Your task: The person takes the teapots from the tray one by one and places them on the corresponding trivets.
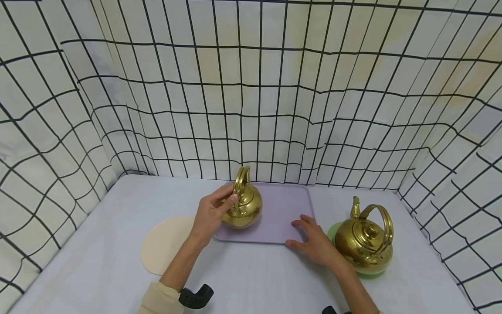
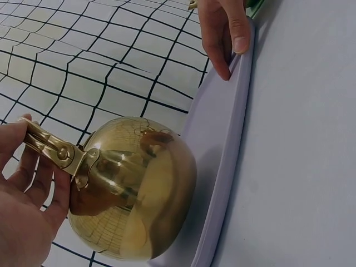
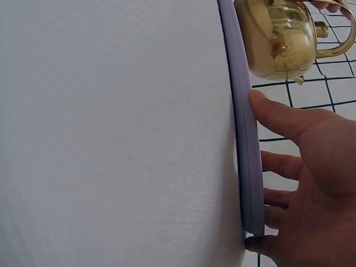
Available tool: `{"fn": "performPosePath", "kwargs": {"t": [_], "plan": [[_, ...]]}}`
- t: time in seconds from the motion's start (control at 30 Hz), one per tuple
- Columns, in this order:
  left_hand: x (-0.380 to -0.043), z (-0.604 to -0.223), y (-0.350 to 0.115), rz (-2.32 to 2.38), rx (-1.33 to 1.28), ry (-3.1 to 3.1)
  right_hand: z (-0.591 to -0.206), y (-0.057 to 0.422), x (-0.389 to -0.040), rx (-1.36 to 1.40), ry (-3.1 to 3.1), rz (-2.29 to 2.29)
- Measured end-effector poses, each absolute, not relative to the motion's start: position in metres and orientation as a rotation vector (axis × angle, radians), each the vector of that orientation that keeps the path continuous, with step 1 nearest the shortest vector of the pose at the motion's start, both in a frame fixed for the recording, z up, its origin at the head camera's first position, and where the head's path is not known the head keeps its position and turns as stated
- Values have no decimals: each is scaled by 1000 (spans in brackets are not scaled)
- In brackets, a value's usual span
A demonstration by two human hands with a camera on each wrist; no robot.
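My left hand [image 1: 213,213] grips the upright handle of a brass kettle [image 1: 247,207]. That kettle is over the left part of a lilac tray [image 1: 284,205], its round base close to the tray surface in the left wrist view. At the tray's front right corner is my right hand [image 1: 317,244], fingers spread and loosely bent. In the right wrist view its thumb [image 3: 272,114] touches the tray rim [image 3: 247,133], and the other fingers lie along the far side of that rim.
A second brass kettle [image 1: 364,244] stands on a green round mat [image 1: 333,231] to the right, close beside my right forearm. On the left, a cream round mat [image 1: 162,246] lies on the white table [image 1: 251,279], partly under my left forearm. Black-gridded white walls [image 1: 274,100] enclose the table.
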State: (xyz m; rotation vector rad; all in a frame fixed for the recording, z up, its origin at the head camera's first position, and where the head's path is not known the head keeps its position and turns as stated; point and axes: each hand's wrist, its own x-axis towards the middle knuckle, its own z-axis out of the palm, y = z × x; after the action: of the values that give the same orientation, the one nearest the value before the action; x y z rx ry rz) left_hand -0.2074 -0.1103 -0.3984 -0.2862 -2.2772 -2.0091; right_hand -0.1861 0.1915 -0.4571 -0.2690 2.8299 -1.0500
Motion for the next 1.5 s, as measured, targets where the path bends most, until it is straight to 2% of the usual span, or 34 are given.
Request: {"fn": "performPosePath", "kwargs": {"t": [1.5], "plan": [[-194, -393, -129, -1943, -296, -2140, -458, 192, -186, -269, 2831, -1042]]}}
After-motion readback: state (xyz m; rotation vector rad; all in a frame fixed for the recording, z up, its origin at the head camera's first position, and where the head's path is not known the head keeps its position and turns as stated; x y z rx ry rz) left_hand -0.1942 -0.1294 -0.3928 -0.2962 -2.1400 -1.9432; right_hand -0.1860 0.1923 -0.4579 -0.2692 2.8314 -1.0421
